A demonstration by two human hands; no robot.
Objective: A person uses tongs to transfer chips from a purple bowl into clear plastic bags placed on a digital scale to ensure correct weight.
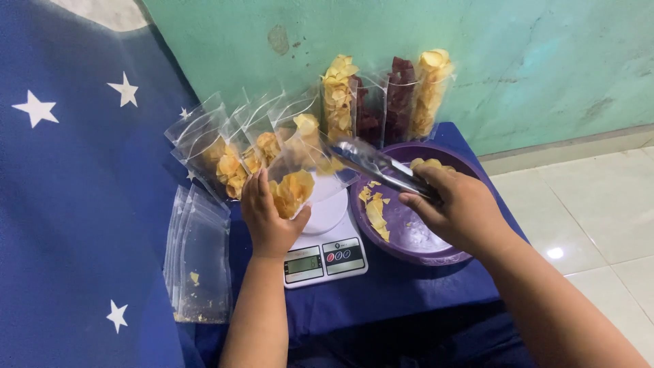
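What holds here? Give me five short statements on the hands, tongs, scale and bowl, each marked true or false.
1. The left hand holds a clear bag of chips over the scale. True.
2. The right hand holds a spoon. False: it holds metal tongs.
3. The bowl is purple. True.
4. The bowl is heaped full of chips. False: only a few chips lie in it.
5. Filled bags stand against the wall. True.
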